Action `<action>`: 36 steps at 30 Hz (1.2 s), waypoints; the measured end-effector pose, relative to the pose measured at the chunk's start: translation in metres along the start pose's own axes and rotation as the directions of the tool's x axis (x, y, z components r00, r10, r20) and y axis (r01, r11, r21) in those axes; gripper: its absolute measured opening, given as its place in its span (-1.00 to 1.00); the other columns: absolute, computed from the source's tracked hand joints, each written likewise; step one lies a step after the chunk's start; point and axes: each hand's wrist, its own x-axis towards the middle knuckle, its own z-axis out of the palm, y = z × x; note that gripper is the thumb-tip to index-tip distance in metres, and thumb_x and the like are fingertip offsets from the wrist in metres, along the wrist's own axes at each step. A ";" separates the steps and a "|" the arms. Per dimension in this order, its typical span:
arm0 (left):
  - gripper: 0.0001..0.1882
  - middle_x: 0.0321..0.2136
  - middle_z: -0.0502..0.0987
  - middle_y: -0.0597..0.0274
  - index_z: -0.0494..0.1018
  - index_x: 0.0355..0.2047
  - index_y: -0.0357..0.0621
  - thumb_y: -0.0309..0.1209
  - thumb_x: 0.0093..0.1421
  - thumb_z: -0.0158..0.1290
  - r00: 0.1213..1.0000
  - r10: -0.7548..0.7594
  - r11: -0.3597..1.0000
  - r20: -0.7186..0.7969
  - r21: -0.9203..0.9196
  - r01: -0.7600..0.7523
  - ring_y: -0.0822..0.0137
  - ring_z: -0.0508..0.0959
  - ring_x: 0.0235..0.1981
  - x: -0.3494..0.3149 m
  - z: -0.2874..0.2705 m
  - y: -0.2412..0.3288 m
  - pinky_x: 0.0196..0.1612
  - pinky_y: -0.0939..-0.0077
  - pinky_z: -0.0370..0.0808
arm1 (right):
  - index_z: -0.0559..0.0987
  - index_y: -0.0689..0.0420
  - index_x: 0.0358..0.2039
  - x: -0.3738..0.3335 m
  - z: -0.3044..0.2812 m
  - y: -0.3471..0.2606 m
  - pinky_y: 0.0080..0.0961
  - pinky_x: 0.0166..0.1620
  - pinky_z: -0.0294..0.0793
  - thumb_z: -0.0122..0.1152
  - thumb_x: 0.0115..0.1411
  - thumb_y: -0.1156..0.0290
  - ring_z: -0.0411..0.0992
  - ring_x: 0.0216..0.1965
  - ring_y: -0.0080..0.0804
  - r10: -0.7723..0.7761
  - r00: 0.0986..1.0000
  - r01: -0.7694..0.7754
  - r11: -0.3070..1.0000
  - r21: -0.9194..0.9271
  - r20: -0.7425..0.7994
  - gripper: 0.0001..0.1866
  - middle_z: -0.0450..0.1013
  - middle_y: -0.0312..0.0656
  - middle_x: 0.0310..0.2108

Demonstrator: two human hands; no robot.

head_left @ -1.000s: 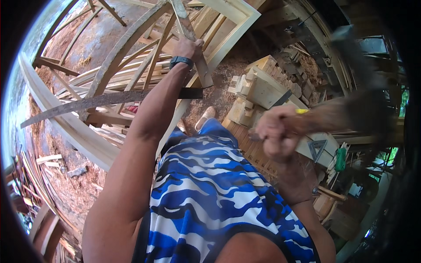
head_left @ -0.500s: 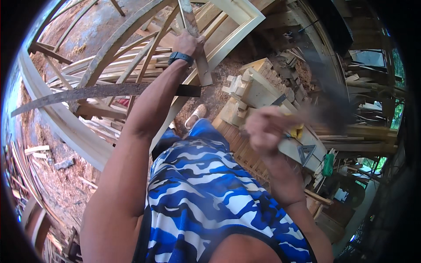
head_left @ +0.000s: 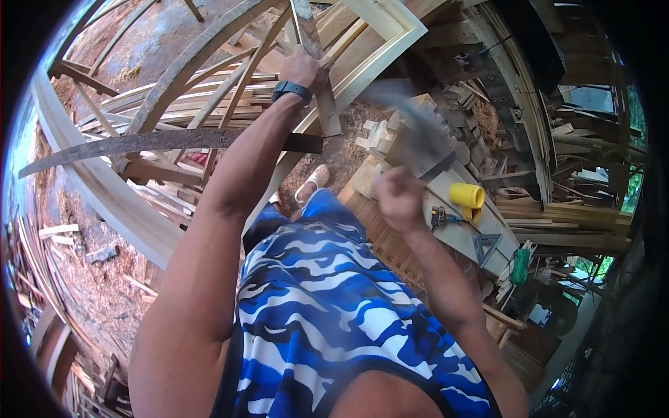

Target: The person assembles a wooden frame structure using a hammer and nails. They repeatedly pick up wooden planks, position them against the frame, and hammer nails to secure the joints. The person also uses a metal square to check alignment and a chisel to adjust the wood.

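Observation:
My left hand (head_left: pixel 304 70), below a dark wristwatch (head_left: pixel 291 90), is closed around a narrow wooden board (head_left: pixel 323 111), holding it against a pale timber frame (head_left: pixel 369 70). The board's lower end points down toward the ground. Raised over the workbench to the right, my right hand (head_left: pixel 402 198) is a fist around a grey tool (head_left: pixel 411 122) so smeared by motion that its kind cannot be made out. A long curved dark timber (head_left: pixel 118 150) runs past my left forearm.
A workbench (head_left: pixel 463 233) to the right bears a yellow plastic cylinder (head_left: pixel 467 196), a metal set square (head_left: pixel 486 245) and small tools. Curved wooden ribs (head_left: pixel 167 97) and stacked strips fill the left. Wood offcuts (head_left: pixel 453 115) and shavings lie beyond the bench.
My right hand has moved slightly left and up; its blurred tool has swung from the far right toward the board. The yellow cylinder has come into clearer view. My left hand keeps its hold.

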 end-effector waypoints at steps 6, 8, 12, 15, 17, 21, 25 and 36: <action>-0.34 -0.24 0.58 -0.38 0.40 -0.11 -0.45 0.00 0.11 0.17 0.996 -0.061 0.998 0.058 0.009 0.061 -0.28 0.59 -0.13 0.001 -0.015 0.001 -0.04 0.02 0.53 | 0.56 0.24 -0.48 0.014 -0.030 -0.040 -0.37 -0.55 0.33 0.31 0.23 0.19 0.37 -0.67 -0.39 0.169 0.981 -0.177 0.981 0.081 0.096 -0.65 0.40 -0.20 -0.70; -0.33 -0.24 0.58 -0.39 0.40 -0.12 -0.45 0.03 0.11 0.18 0.999 -0.031 0.999 0.040 0.026 0.030 -0.28 0.59 -0.13 0.000 -0.015 -0.007 -0.04 0.02 0.54 | 0.49 0.17 -0.42 0.012 -0.044 -0.084 -0.63 -0.55 0.25 0.19 0.31 0.37 0.30 -0.63 -0.61 -0.094 0.992 0.121 0.871 0.477 -0.079 -0.81 0.37 -0.39 -0.64; -0.30 -0.22 0.58 -0.40 0.40 -0.12 -0.46 0.07 0.11 0.17 0.998 0.013 0.999 0.064 0.047 -0.016 -0.26 0.59 -0.11 0.007 -0.007 -0.004 -0.02 0.04 0.54 | 0.49 0.20 -0.42 0.014 -0.018 -0.047 -0.52 -0.52 0.33 0.18 0.27 0.39 0.35 -0.60 -0.52 -0.339 0.890 0.437 0.827 0.354 -0.306 -0.82 0.41 -0.29 -0.61; -0.28 -0.20 0.57 -0.41 0.39 -0.12 -0.46 0.08 0.10 0.18 0.998 0.045 0.999 0.036 0.000 -0.045 -0.24 0.59 -0.09 0.009 0.006 -0.008 -0.01 0.05 0.54 | 0.49 0.24 -0.60 0.009 0.008 0.019 -0.40 -0.43 0.39 0.25 0.24 0.17 0.36 -0.60 -0.42 0.525 0.821 -0.357 0.778 -0.518 0.223 -0.58 0.45 -0.17 -0.61; -0.29 -0.20 0.57 -0.42 0.40 -0.13 -0.47 0.06 0.10 0.17 0.994 0.085 0.987 0.074 0.131 -0.094 -0.25 0.59 -0.09 0.015 0.004 -0.018 0.00 0.05 0.53 | 0.49 0.27 -0.55 0.013 0.001 0.004 -0.37 -0.46 0.37 0.30 0.22 0.18 0.35 -0.60 -0.44 0.336 0.921 -0.267 0.913 -0.308 0.198 -0.59 0.43 -0.16 -0.65; -0.30 -0.20 0.56 -0.45 0.41 -0.15 -0.50 0.05 0.11 0.14 0.997 0.058 0.990 0.049 0.128 -0.064 -0.28 0.58 -0.09 0.014 -0.004 -0.025 0.01 0.05 0.53 | 0.51 0.33 -0.53 0.017 -0.032 -0.071 -0.25 -0.48 0.38 0.32 0.20 0.18 0.41 -0.62 -0.21 0.089 0.994 -0.096 0.988 0.118 0.061 -0.58 0.44 -0.01 -0.67; -0.27 -0.19 0.55 -0.46 0.41 -0.16 -0.53 0.10 0.13 0.08 0.996 -0.014 0.999 0.085 0.052 0.010 -0.28 0.57 -0.07 -0.001 -0.016 0.005 0.02 0.05 0.53 | 0.50 0.34 -0.55 0.008 -0.013 -0.056 -0.24 -0.45 0.40 0.31 0.19 0.14 0.44 -0.61 -0.15 0.106 0.988 -0.075 0.967 0.243 -0.114 -0.54 0.43 0.00 -0.69; -0.26 -0.14 0.57 -0.36 0.50 -0.05 -0.38 0.18 0.19 0.07 0.990 0.031 0.979 0.139 0.198 -0.058 -0.24 0.58 -0.06 -0.007 -0.043 0.017 0.02 0.05 0.53 | 0.54 0.27 -0.55 -0.047 -0.016 0.061 -0.14 -0.41 0.38 0.35 0.14 0.02 0.44 -0.59 -0.11 0.440 0.894 -0.422 0.890 -0.172 0.083 -0.51 0.43 0.04 -0.67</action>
